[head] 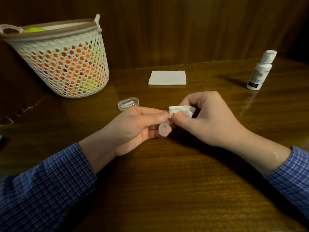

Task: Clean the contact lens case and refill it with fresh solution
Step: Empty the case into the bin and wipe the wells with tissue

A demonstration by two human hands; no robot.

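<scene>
Wiping step judged to be in progress, refill not yet begun. The left hand (138, 126) is pinching the small translucent plastic contact lens case (164, 129) at centre frame, just above the dark polished wooden table (167, 190); thumb and forefinger are closing narrowly on the case's upper part, the other fingers curling under it. One round well is showing below the fingertips, facing up toward the camera; the case's long axis is running from that well up and right, into the crumpled white tissue wad (181, 111). The right hand (205, 121) is gripping that wad tightly between thumb and forefinger, pressing it against the upper end of the case; whether a second well lies under the tissue cannot be told. Both hands are touching the case region, the left bearing it, the right working from the upper right. The white squeeze bottle of solution with flip cap (260, 72) is standing upright at right of frame, well apart, nearer the right hand. Count: one case, one wad, one bottle, one folded white paper napkin (167, 77) at upper centre, one clear oval plastic lid or box (128, 103) just above the left hand, one white perforated plastic basket (66, 64) at upper left.
</scene>
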